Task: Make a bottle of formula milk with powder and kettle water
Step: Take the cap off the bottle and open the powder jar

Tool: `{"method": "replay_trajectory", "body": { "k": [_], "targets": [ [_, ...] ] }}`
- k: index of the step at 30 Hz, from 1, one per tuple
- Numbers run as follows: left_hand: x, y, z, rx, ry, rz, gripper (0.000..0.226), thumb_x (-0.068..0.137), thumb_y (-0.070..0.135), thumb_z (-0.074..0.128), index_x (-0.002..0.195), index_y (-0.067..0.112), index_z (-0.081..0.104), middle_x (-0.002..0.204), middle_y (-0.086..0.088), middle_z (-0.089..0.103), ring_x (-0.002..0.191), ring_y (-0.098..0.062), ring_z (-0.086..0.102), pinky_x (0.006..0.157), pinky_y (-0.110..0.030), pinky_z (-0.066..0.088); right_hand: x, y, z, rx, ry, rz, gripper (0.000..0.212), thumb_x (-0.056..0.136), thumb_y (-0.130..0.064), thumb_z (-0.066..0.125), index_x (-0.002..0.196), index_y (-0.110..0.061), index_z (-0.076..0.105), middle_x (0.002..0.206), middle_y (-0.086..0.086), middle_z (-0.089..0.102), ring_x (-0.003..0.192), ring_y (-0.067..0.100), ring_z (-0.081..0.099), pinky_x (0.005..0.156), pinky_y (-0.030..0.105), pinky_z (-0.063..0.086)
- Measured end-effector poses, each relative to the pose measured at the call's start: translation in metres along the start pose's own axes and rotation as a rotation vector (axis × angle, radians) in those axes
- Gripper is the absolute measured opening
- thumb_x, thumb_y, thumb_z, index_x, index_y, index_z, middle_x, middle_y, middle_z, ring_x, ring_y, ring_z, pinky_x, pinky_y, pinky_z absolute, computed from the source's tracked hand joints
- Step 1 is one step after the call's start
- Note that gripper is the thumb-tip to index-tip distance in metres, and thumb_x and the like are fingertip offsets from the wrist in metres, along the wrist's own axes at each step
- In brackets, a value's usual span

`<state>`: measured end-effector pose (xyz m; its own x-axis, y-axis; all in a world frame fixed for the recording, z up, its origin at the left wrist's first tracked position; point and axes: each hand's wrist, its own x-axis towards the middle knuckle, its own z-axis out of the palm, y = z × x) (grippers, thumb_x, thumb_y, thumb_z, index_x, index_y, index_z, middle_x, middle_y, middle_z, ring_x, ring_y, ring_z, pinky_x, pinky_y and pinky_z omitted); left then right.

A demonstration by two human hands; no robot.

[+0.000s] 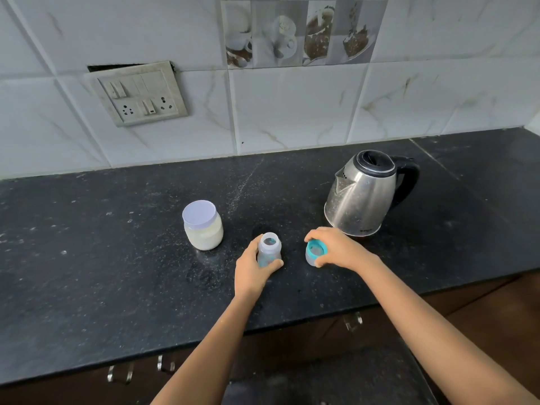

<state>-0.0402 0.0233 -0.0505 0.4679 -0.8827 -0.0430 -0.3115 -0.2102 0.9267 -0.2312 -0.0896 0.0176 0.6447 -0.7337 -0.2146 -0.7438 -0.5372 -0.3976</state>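
Head camera looks down on a dark speckled counter [117,258] where a small clear bottle [269,249] stands upright near the front middle, its mouth uncovered. The left hand [251,270] holds it low down, the grip narrow, with the thumb and fingers curled round the base. Something teal shows through the bottle's lower wall, but the fingers cover most of it and I cannot tell whether anything lies inside. Just to the right, apart from the bottle, the right hand [337,248] closes its grip round the bottle's cap [315,252], a clear piece with a teal ring turned upward. The hand hides the cap's right side, and whether it rests on the counter or is held just above it cannot be told. To the left of the bottle stands a clear jar [203,229] with a pale lid on, filled most of the way with cream-white powder. Behind the right hand sits a steel kettle [362,197], black lid down, spout to the left and handle to the right. Its contents are hidden and the small print near its base is too small to read. On the tiled wall a switch plate [138,93] sits crooked.
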Motion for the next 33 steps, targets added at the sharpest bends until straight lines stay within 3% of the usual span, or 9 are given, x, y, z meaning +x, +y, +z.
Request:
{"method": "replay_trajectory", "body": {
  "k": [6, 9, 15, 18, 22, 25, 30, 33],
  "targets": [
    [-0.009, -0.013, -0.010, 0.041, 0.032, -0.050, 0.093, 0.063, 0.039, 0.087, 0.143, 0.024, 0.041, 0.143, 0.007, 0.049, 0.129, -0.010, 0.047, 0.108, -0.035, 0.040, 0.002, 0.000, 0.007, 0.014, -0.033, 0.044, 0.065, 0.073, -0.020, 0.079, 0.131, -0.024, 0.051, 0.130, -0.004, 0.049, 0.117, 0.014, 0.051, 0.097, 0.031, 0.046],
    [-0.016, -0.019, -0.023, 0.006, 0.120, -0.046, 0.088, 0.068, 0.046, 0.082, 0.143, 0.021, 0.043, 0.141, 0.007, 0.050, 0.126, -0.007, 0.048, 0.105, -0.029, 0.039, 0.001, -0.007, -0.004, -0.014, -0.018, 0.022, 0.077, 0.073, -0.025, 0.080, 0.141, -0.023, 0.043, 0.140, -0.003, 0.042, 0.127, 0.016, 0.044, 0.102, 0.035, 0.043],
    [-0.016, -0.023, -0.059, -0.097, 0.433, -0.100, 0.065, 0.081, 0.036, 0.075, 0.136, 0.018, 0.048, 0.130, 0.001, 0.056, 0.117, -0.012, 0.053, 0.097, -0.026, 0.041, 0.039, -0.082, -0.034, 0.126, 0.244, -0.232, 0.048, 0.088, -0.031, 0.067, 0.132, -0.021, 0.050, 0.133, 0.000, 0.050, 0.119, 0.015, 0.050, 0.100, 0.038, 0.046],
    [-0.010, -0.028, -0.074, -0.075, 0.475, -0.130, 0.065, 0.082, 0.035, 0.075, 0.137, 0.016, 0.046, 0.131, 0.001, 0.055, 0.118, -0.012, 0.052, 0.097, -0.026, 0.041, 0.076, -0.130, -0.023, 0.126, 0.175, -0.321, 0.050, 0.088, -0.029, 0.067, 0.133, -0.017, 0.049, 0.133, 0.005, 0.050, 0.120, 0.019, 0.050, 0.100, 0.039, 0.044],
    [-0.010, -0.034, -0.089, -0.002, 0.491, -0.173, 0.072, 0.080, 0.038, 0.075, 0.140, 0.019, 0.041, 0.136, 0.004, 0.051, 0.122, -0.012, 0.049, 0.097, -0.029, 0.042, 0.121, -0.179, 0.008, 0.039, -0.017, -0.316, 0.072, 0.083, -0.025, 0.068, 0.144, -0.011, 0.033, 0.142, 0.013, 0.037, 0.128, 0.031, 0.042, 0.100, 0.043, 0.041],
    [-0.014, -0.039, -0.099, 0.014, 0.499, -0.198, 0.076, 0.079, 0.038, 0.076, 0.143, 0.019, 0.039, 0.140, 0.004, 0.048, 0.125, -0.013, 0.047, 0.099, -0.033, 0.042, 0.142, -0.200, 0.027, 0.000, -0.114, -0.290, 0.086, 0.083, -0.034, 0.067, 0.152, -0.015, 0.018, 0.153, 0.013, 0.023, 0.135, 0.036, 0.032, 0.104, 0.049, 0.038],
    [-0.025, -0.048, -0.114, 0.015, 0.488, -0.210, 0.082, 0.076, 0.036, 0.079, 0.144, 0.019, 0.038, 0.143, 0.004, 0.046, 0.127, -0.012, 0.045, 0.104, -0.033, 0.040, 0.149, -0.207, 0.038, -0.033, -0.031, -0.272, 0.075, 0.080, -0.036, 0.071, 0.142, -0.013, 0.036, 0.134, 0.012, 0.038, 0.116, 0.033, 0.049, 0.092, 0.042, 0.045],
    [-0.034, -0.052, -0.119, 0.027, 0.455, -0.205, 0.086, 0.073, 0.036, 0.081, 0.145, 0.019, 0.036, 0.144, 0.005, 0.044, 0.129, -0.011, 0.043, 0.102, -0.027, 0.037, 0.134, -0.206, 0.034, -0.057, -0.106, -0.356, 0.075, 0.076, -0.034, 0.073, 0.140, -0.017, 0.038, 0.129, 0.008, 0.041, 0.111, 0.030, 0.050, 0.087, 0.038, 0.045]
  ]
}}
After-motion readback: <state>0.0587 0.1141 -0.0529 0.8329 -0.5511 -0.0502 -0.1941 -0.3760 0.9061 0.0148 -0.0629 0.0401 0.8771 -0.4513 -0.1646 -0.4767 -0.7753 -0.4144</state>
